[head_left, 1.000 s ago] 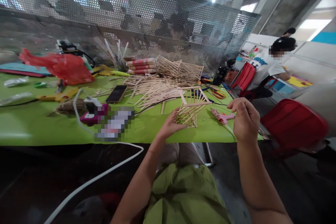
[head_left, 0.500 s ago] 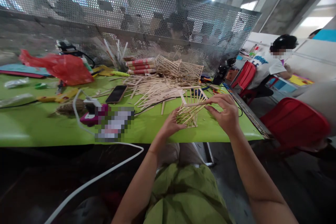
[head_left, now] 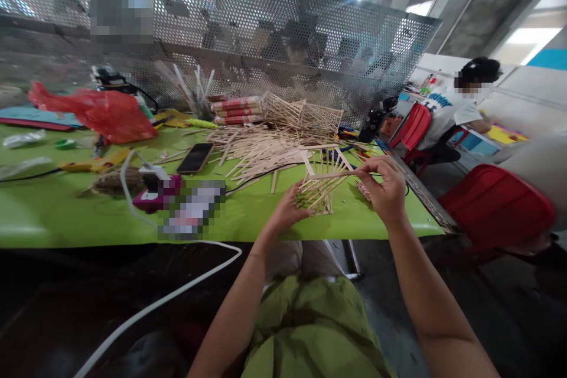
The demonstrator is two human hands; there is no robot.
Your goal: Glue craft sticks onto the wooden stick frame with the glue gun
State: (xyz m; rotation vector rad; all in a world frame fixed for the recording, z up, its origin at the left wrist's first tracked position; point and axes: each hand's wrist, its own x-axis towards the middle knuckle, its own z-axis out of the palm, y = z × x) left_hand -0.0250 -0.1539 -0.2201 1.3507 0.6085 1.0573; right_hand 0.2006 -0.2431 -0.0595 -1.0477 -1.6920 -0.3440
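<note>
My left hand (head_left: 290, 211) is closed around the left side of a small open frame of thin wooden sticks (head_left: 322, 196), thumb at its lower edge. The frame is held at a tilt over the green table. My right hand (head_left: 384, 192) pinches the right end of a flat wooden stick (head_left: 330, 175), which lies along the near upper edge of the frame. Whether that stick is fixed there I cannot tell. Behind the frame spreads a heap of loose flat sticks (head_left: 266, 150). Under my right hand lies a small pinkish patterned item (head_left: 364, 191), partly hidden.
A dark phone (head_left: 195, 158), a purple power strip (head_left: 157, 194) with a white cable, and a red plastic bag (head_left: 117, 115) occupy the left side. Larger stick lattices (head_left: 316, 117) stand at the back by a perforated metal screen (head_left: 248, 29). Another person sits at far right beyond red chairs.
My right hand has shifted slightly right, its fingers now drawn into a tighter pinch at the stick's end, uncovering the pinkish item. My left hand and the frame have hardly moved.
</note>
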